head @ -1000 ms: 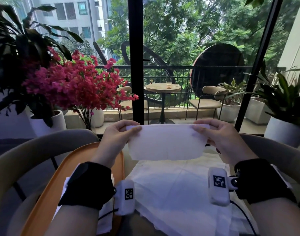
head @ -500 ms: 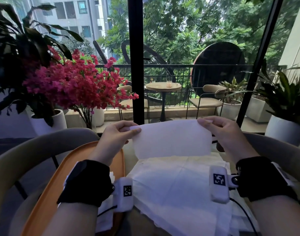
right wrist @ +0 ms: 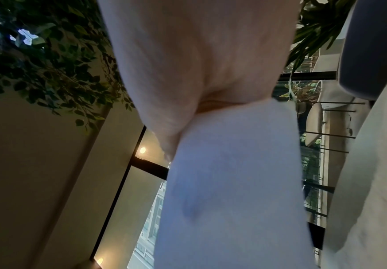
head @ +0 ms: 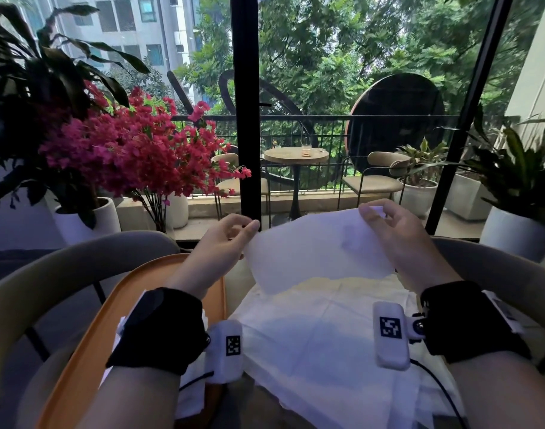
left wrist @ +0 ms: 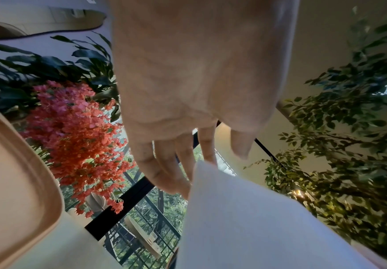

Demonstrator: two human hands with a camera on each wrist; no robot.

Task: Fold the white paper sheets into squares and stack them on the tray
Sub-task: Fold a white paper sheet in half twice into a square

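Observation:
A white paper sheet, folded to a wide strip, hangs slanted in the air above a loose pile of white sheets on the table. My left hand pinches its upper left corner and my right hand pinches its upper right corner. The left wrist view shows the left hand's fingers behind the sheet's corner. In the right wrist view the sheet runs out from under the right hand. An orange tray lies at the left, with folded white paper partly hidden under my left wrist.
Two curved beige chair backs stand across the table. Potted plants with red flowers are at the left, and a leafy plant in a white pot at the right. A black window post rises behind the hands.
Both hands have lifted and pushed the sheet's top edge away from me. The sheet hung upright before and now slants, with its lower edge close over the pile.

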